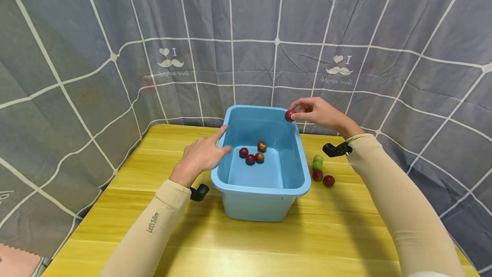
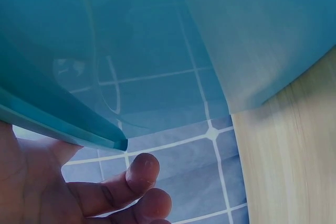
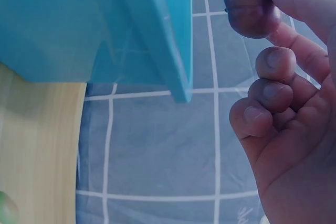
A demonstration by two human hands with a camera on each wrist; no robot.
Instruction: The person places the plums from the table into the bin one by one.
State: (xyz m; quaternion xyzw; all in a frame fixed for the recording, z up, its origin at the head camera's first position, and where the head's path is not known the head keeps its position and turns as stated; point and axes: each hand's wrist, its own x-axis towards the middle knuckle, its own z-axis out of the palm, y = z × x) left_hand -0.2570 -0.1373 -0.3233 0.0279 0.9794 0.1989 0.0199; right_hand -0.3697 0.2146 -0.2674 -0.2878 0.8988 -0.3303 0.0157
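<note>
A light-blue plastic basin [image 1: 263, 191] stands on the table with several dark red plums [image 1: 250, 159] on its floor. My right hand [image 1: 320, 113] pinches another plum [image 3: 253, 8] between thumb and index finger, up at the basin's far right rim. In the right wrist view that hand's other fingers are curled below the plum and touch nothing. My left hand [image 1: 203, 153] rests at the basin's left rim, index finger extended and thumb over the edge. The left wrist view shows its loosely bent fingers [image 2: 143, 174] below the rim, with nothing held in them.
To the right of the basin, two red plums [image 1: 328, 181] and small green fruits [image 1: 317, 165] lie on the wooden table [image 1: 161, 148]. A grey curtain [image 1: 253, 63] with white grid lines hangs behind and along both sides.
</note>
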